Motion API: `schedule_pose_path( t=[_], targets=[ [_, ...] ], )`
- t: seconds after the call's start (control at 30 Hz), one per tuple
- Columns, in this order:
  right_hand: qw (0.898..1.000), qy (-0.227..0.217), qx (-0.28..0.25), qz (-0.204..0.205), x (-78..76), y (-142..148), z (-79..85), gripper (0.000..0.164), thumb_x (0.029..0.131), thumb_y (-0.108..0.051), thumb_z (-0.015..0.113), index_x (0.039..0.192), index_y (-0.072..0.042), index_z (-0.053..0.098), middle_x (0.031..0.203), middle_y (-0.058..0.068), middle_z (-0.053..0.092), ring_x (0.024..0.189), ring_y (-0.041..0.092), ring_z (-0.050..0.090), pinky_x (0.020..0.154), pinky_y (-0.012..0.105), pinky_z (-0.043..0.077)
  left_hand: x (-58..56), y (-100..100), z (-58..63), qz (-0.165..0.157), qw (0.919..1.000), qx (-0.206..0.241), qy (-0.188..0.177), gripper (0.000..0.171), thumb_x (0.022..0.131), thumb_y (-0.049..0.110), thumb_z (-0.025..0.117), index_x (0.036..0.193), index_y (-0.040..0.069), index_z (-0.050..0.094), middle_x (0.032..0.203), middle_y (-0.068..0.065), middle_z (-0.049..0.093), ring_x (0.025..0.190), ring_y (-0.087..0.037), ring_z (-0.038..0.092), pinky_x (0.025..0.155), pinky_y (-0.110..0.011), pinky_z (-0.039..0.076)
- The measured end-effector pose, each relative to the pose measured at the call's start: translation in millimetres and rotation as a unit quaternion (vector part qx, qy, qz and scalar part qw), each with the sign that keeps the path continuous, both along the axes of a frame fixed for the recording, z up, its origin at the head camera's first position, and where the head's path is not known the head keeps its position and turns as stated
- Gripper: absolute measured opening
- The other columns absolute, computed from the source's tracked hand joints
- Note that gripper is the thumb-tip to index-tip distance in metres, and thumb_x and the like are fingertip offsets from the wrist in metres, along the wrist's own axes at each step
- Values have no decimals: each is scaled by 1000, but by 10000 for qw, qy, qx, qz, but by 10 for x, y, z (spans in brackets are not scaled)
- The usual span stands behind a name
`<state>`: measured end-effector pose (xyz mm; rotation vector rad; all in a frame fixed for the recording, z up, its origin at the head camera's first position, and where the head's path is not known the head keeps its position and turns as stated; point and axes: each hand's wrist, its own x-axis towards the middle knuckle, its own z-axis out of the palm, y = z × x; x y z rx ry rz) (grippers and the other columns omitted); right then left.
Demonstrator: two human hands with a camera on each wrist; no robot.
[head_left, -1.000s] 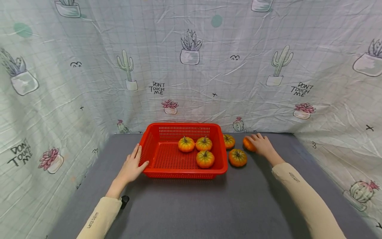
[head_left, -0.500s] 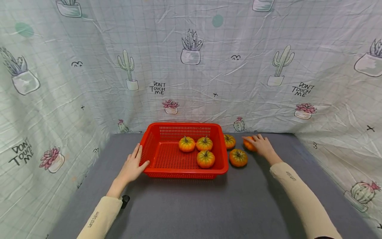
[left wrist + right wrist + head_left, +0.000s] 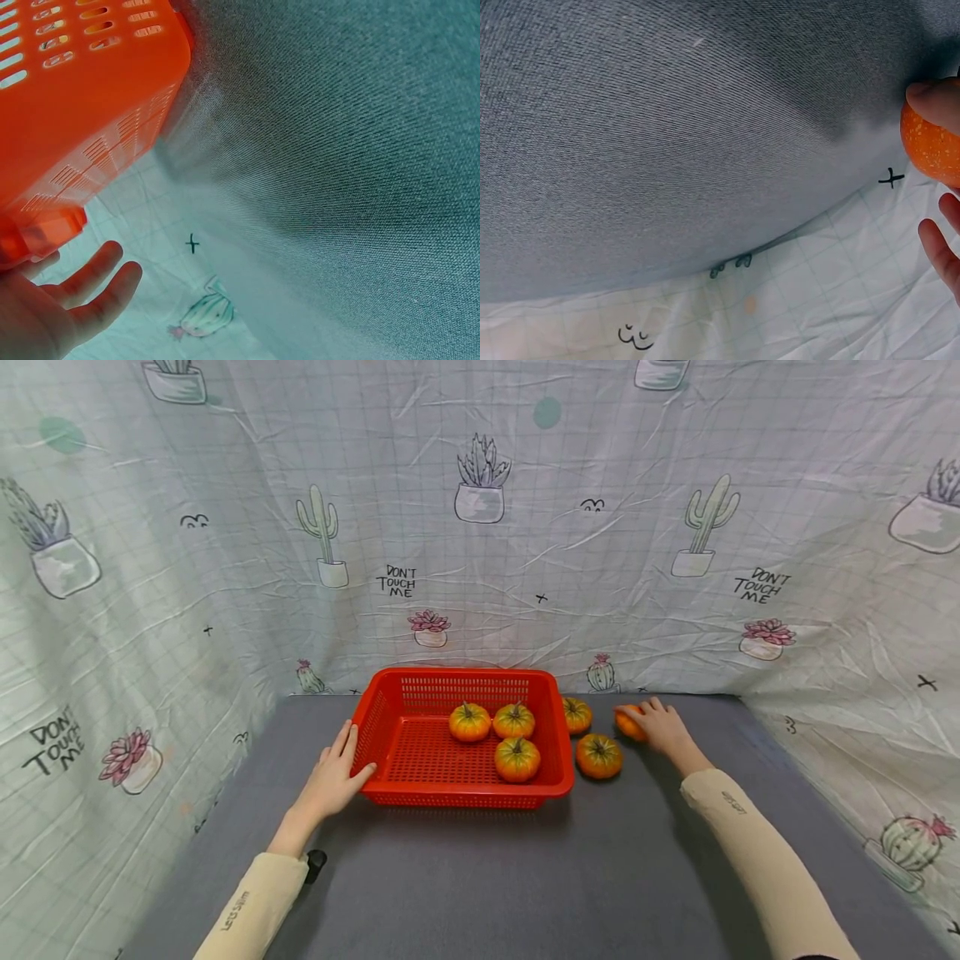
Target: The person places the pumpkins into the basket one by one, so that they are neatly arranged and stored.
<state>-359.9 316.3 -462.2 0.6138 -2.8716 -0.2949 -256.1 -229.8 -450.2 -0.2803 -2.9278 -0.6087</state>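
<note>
A red plastic basket with slotted walls stands on the grey table, with three small orange-green pumpkins in its right half. My left hand rests on the basket's left rim, thumb at the near corner and fingers straight and spread; the left wrist view shows the fingers extending past the rim. Right of the basket, my right hand grips an orange pumpkin, partly hidden under the fingers. In the right wrist view the thumb lies across this pumpkin, which is cut off by the frame edge.
Two more pumpkins lie close outside the basket's right wall, a nearer one and a farther one partly behind the rim. A cactus-print cloth hangs behind the table and along both sides.
The right hand's fingers, more outstretched over the pumpkin half a second ago, have drawn in around it. That pumpkin has shifted very slightly right. The left hand and basket stay put.
</note>
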Motion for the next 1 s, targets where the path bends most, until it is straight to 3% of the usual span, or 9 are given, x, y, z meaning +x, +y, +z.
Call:
schedule_pose_path(
  t=[0.33, 0.53, 0.73, 1.0],
  targets=[
    [9995, 197, -23, -252, 75, 71, -12, 62, 75, -21, 68, 130, -10, 40, 103, 22, 53, 99, 37, 45, 69, 47, 42, -15, 4, -20, -13, 10000, 34, -1, 75, 88, 35, 48, 142, -2, 11, 149, -20, 9, 120, -55, 26, 93, -65, 26],
    [9988, 254, -72, -415, 65, 120, -41, 78, 65, -23, 77, 128, -5, 35, 114, 25, 45, 104, 40, 40, 70, 49, 41, -15, -7, -15, -17, 10000, 50, -14, 76, 88, 37, 47, 142, -1, 11, 149, -20, 9, 121, -55, 25, 94, -65, 25],
    [9983, 434, -190, -354, 74, 163, -69, 83, 59, -25, 79, 125, 0, 35, 122, 21, 39, 105, 40, 37, 70, 50, 41, -11, -8, -16, -20, 10000, 42, -31, 76, 88, 37, 47, 142, -1, 10, 149, -19, 8, 119, -56, 26, 92, -65, 27],
    [9977, 536, -82, -396, 117, 197, -73, 91, 59, -33, 79, 133, -7, 32, 122, 17, 40, 103, 38, 38, 70, 49, 41, -14, -5, -23, -15, 10000, 24, 44, 76, 88, 38, 47, 142, -1, 11, 149, -20, 10, 119, -55, 27, 92, -65, 27]
  ],
)
